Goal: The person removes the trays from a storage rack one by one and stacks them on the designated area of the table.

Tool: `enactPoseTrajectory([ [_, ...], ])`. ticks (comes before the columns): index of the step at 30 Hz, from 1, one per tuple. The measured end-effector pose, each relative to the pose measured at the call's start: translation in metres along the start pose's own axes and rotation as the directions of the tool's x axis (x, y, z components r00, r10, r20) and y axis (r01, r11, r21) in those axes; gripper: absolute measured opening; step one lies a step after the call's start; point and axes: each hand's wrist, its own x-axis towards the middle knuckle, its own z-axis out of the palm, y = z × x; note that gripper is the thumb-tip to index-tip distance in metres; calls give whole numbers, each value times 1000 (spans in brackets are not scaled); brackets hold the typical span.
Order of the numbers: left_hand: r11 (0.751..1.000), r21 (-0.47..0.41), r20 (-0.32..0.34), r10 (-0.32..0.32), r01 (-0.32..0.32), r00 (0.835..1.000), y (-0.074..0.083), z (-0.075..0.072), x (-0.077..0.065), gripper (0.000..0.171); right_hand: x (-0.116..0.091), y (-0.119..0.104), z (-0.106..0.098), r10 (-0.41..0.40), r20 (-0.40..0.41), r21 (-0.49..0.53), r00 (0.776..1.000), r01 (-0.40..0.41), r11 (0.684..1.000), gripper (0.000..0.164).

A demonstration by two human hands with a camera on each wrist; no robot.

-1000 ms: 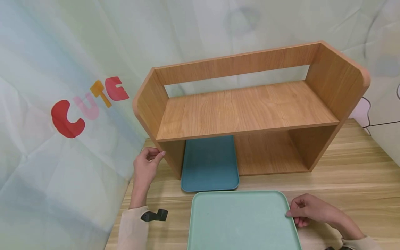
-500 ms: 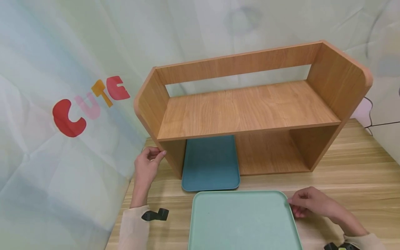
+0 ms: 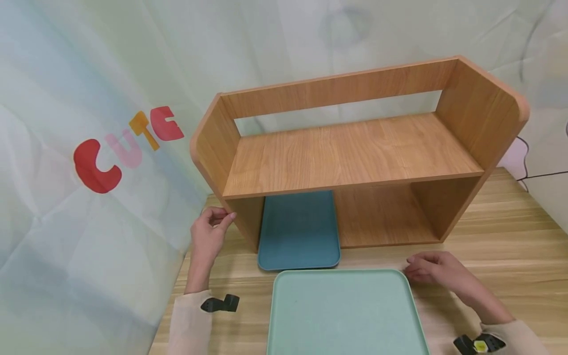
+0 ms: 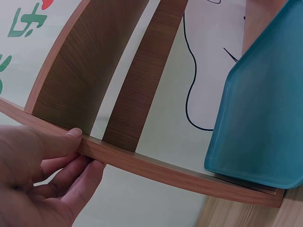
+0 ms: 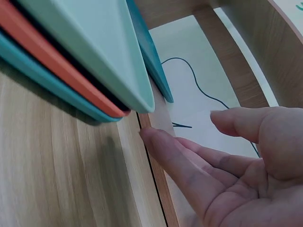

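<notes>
My left hand (image 3: pixel 209 234) pinches the front edge of the left side panel of a wooden desk shelf (image 3: pixel 355 148); the left wrist view shows the thumb on one face and fingers behind. A dark teal tray (image 3: pixel 299 231) lies in the lower compartment, against its left side, front end jutting out. In front lies a light green tray (image 3: pixel 346 310), cut off by the lower frame edge. Beyond its far right corner my right hand (image 3: pixel 439 271) hovers with loosely bent fingers and nothing between thumb and fingers. The right wrist view shows an orange tray (image 5: pixel 61 61) and a teal tray (image 5: pixel 47 82) stacked beneath the green one.
The wood-grain table (image 3: pixel 510 246) extends to the right of the shelf. A printed curtain (image 3: pixel 111 236) with coloured letters hangs close on the left and behind the shelf. Dark straps with small devices sit on both wrists.
My right hand has let go of the green tray's right rim and moved forward past its far corner. The left hand stays on the shelf panel; the trays look still.
</notes>
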Motion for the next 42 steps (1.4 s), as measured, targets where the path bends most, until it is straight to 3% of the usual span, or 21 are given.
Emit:
enactPoseTrajectory([
  [17,1000,7,4,1,-1,1000,0,0,0,23,20,-5,10,-46,-29,63,999,48,997,52],
  [28,1000,10,-4,6,-6,1000,0,0,-1,20,34,-16,19,-46,-2,84,999,46,995,57],
  [42,1000,4,8,-12,12,1000,1,0,0,22,55,-21,32,-119,63,138,991,110,984,48],
])
